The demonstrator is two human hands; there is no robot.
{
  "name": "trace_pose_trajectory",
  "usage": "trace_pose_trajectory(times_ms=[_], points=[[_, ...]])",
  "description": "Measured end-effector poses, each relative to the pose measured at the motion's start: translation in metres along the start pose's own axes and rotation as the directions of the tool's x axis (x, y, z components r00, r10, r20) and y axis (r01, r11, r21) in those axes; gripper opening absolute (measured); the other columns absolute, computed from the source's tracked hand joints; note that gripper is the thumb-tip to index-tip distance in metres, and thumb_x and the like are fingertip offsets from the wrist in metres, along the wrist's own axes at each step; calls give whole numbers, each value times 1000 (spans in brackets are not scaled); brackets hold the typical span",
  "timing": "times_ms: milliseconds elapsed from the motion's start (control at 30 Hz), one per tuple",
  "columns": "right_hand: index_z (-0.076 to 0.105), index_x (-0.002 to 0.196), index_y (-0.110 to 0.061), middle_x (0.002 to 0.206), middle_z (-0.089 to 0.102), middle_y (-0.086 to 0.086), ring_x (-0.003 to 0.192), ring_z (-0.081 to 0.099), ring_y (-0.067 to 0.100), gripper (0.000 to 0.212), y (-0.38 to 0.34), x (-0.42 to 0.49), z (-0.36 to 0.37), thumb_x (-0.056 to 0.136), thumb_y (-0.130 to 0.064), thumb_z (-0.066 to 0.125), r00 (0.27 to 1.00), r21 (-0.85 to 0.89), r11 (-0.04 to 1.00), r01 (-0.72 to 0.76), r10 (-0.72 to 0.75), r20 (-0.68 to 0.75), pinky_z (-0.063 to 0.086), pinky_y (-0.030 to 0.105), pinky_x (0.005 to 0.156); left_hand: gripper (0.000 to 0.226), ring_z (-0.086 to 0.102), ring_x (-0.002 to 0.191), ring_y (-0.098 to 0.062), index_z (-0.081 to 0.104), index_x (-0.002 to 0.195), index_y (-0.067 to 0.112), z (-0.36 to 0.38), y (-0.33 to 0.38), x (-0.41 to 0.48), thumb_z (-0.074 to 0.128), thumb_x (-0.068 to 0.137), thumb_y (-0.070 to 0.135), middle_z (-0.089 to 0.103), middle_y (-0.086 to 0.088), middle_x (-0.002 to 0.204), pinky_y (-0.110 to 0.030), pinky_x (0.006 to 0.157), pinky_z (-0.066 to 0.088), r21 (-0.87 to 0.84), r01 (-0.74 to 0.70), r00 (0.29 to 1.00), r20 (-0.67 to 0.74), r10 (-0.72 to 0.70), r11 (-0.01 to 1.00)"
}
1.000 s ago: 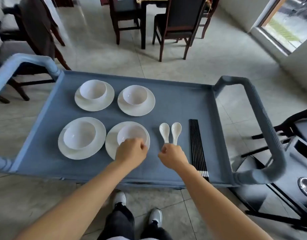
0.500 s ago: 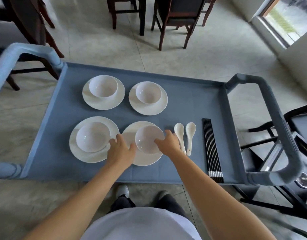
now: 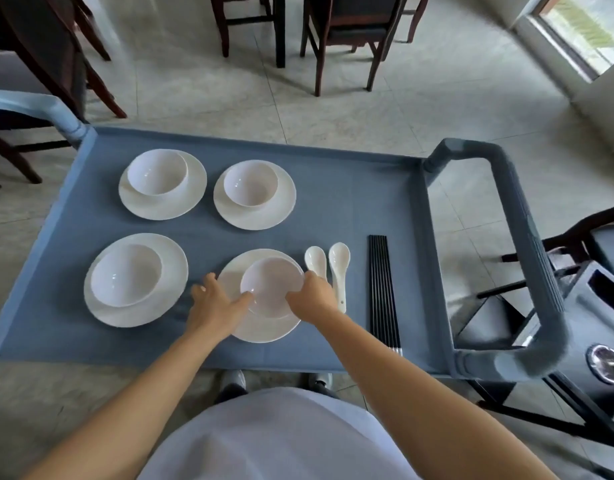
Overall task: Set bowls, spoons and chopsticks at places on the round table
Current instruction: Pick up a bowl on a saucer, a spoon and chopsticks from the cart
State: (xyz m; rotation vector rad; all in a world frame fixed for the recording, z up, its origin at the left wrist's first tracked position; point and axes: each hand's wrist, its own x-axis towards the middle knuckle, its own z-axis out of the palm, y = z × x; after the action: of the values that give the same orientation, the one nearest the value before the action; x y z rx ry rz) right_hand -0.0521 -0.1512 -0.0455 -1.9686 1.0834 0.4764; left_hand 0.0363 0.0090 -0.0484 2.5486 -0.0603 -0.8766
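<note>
Four white bowls sit on white plates on a blue cart top (image 3: 350, 202). My left hand (image 3: 213, 306) grips the left edge of the near-right plate (image 3: 264, 330), its thumb against the bowl (image 3: 272, 285) on that plate. My right hand (image 3: 312, 301) grips the same plate at its right edge, fingers curled beside the bowl's rim. Two white spoons (image 3: 339, 268) lie just right of my right hand. Several black chopsticks (image 3: 381, 289) lie side by side further right. The round table is not in view.
Other bowls on plates stand at near left (image 3: 125, 275), far left (image 3: 158, 173) and far middle (image 3: 250, 187). The cart's grey handle (image 3: 537, 258) rises at the right. Dark wooden chairs (image 3: 347, 26) stand on the tiled floor beyond, and another chair at right (image 3: 575, 237).
Both hands moved from fists near the spoons to either side of the near-right plate and bowl. The camera came closer over the cart.
</note>
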Motion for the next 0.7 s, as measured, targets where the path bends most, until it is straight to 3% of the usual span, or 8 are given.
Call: trace_pose_trajectory(times_ms=[100,200,267,333,400,467,567,700], points=[[53,113,-10,91,55,5,68,53,19,33,7,-8,-10,93,-37,55,999,-52,997,49,-49,7,37,27,49,92,51,105,-40,33,140,10,7,1,-2,67,69,57,37,-17,136,-51,68,60,-31,27,1000,-10,-27,999],[53,84,-14,74,54,3,67,54,27,32,11,-13,-18,93,-44,47,992,-18,995,93,-95,-83,38,29,51,87,53,100,-37,40,135,9,8,0,1,70,66,53,44,-15,130,-43,49,60,-131,32,999,-21,-35,991],[53,74,-13,70,54,4,62,51,27,27,21,-13,-30,92,-32,46,968,23,996,89,-81,-239,41,30,53,88,54,100,-36,43,132,9,7,1,3,68,62,55,48,-14,128,-45,56,61,-175,28,1000,1,-28,984],[60,89,-10,86,58,6,72,54,27,16,36,-8,-39,91,-21,48,941,11,998,56,-49,-336,45,32,63,88,56,103,-35,45,131,9,5,2,3,67,60,58,49,-14,128,-51,72,60,-234,26,1000,21,-22,972],[59,97,-8,96,56,7,79,51,25,14,51,-3,-43,91,-17,50,938,3,1000,13,-11,-346,40,32,67,90,56,105,-35,46,131,8,4,3,2,65,61,62,50,-14,129,-53,80,58,-297,36,999,40,-26,954],[58,91,-8,93,55,6,76,51,24,12,56,0,-39,90,-18,51,945,11,1000,-21,23,-326,39,31,63,93,56,107,-36,46,133,8,2,4,5,61,62,66,49,-15,131,-54,83,57,-326,60,998,48,-47,943],[50,67,-9,72,55,5,56,46,22,22,55,3,-33,88,-16,50,943,27,998,-61,67,-327,30,27,44,91,56,106,-36,46,133,10,3,3,7,59,65,69,46,-15,134,-55,83,57,-345,82,996,69,-62,935],[46,61,-12,64,53,4,50,43,19,22,52,4,-38,83,-10,51,943,78,992,-95,115,-313,28,22,42,88,54,104,-35,44,132,12,4,2,11,59,67,70,41,-14,134,-50,74,59,-340,83,996,68,-64,937]])
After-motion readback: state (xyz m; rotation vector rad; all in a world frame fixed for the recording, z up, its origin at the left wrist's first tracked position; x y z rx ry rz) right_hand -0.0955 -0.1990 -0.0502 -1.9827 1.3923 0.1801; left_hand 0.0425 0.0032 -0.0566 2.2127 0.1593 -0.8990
